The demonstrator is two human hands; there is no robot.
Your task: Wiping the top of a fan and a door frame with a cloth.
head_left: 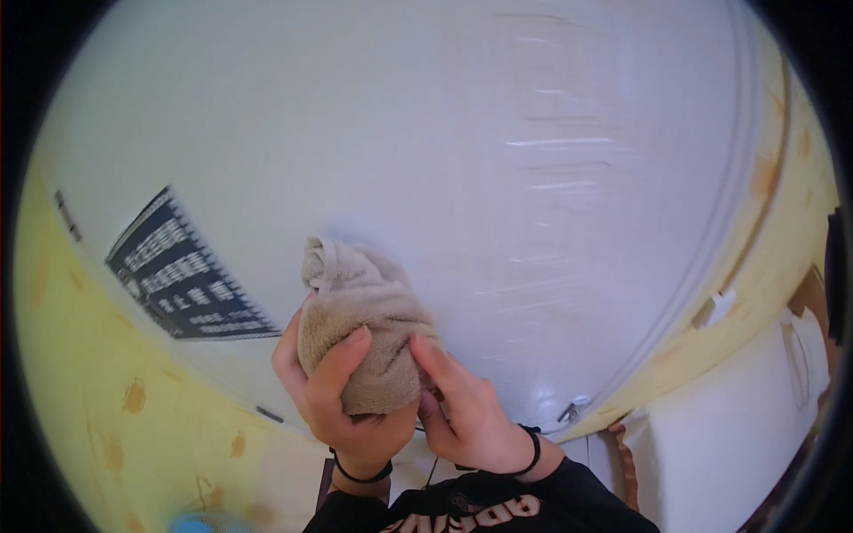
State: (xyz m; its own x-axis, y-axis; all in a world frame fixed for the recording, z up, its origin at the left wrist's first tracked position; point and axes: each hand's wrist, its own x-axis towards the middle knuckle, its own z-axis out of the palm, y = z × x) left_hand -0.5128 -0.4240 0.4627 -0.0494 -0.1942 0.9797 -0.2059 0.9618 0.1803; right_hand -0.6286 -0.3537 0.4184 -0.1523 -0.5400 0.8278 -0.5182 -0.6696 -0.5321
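Note:
A tan terry cloth [378, 306], folded into a thick bundle, is held up before a large white panel [400, 133]. My left hand [324, 382] wraps the bundle's left side and underside, with the thumb lying across its front. On the right edge of the cloth my right hand [462, 409] pinches the fabric, fingers bent. The cloth's rolled upper end sticks up past both hands. Some of my fingertips are hidden behind the fabric.
A dark blue poster [191, 271] with white lettering is on the panel's left side. Yellow patterned wall [115, 417] borders the panel. Glossy clear strips [560, 186] run down its right half. At the lower right lies a white covered surface [729, 426], and a blue object [209, 522] shows at the lower left.

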